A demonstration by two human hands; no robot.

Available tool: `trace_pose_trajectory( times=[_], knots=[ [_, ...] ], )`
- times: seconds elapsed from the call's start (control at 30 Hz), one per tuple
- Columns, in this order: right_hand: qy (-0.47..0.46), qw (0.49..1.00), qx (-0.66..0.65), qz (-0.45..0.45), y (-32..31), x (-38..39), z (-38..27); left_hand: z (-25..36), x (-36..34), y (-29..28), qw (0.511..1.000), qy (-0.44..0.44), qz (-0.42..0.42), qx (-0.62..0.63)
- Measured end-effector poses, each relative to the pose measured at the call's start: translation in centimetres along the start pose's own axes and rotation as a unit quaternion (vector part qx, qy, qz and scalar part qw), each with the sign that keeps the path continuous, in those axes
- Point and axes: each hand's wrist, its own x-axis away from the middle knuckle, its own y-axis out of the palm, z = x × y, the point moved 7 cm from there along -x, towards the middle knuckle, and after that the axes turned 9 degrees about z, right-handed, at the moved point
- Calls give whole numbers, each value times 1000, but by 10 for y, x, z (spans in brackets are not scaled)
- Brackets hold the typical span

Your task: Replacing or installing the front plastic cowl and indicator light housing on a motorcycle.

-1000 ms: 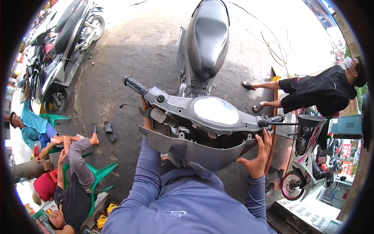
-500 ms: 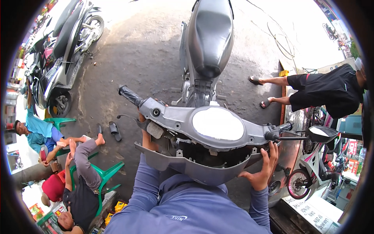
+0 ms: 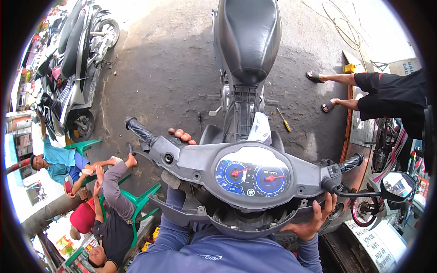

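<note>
A scooter's grey handlebar cover (image 3: pixel 195 157) with a round-edged gauge cluster (image 3: pixel 252 175) spans the middle, below the black seat (image 3: pixel 248 41). My left hand (image 3: pixel 183 136) reaches from underneath; its fingertips curl over the cover's far edge, while the palm is hidden. On the near side, a loose-looking grey front cover (image 3: pixel 241 227) stands apart from the upper one, leaving a dark gap. My right hand (image 3: pixel 314 217) holds the right end of this front cover, thumb below and fingers raised beside the mirror stem (image 3: pixel 357 194).
Black grips stick out at both ends, and a mirror (image 3: pixel 398 185) juts right. A yellow-handled screwdriver (image 3: pixel 284 120) lies on the ground. Parked scooters (image 3: pixel 75 77) and people seated on green chairs (image 3: pixel 143 200) are at left. Another person (image 3: pixel 387 93) stands at right.
The handlebar sits lower and wider in view, and glare has left most of the gauges. More of my left fingers show over the far edge. My right hand stays at the front cover's end.
</note>
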Motion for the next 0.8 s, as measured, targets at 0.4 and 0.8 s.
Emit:
trace_pose_trajectory(
  times=[0.4, 0.8],
  knots=[
    [7, 999, -18, 28, -5, -4, -4, 5, 0, -8, 991, 81, -98, -46],
    [-40, 998, -11, 55, -14, -20, -10, 20, -12, -13, 994, 40, -82, -67]
  ],
)
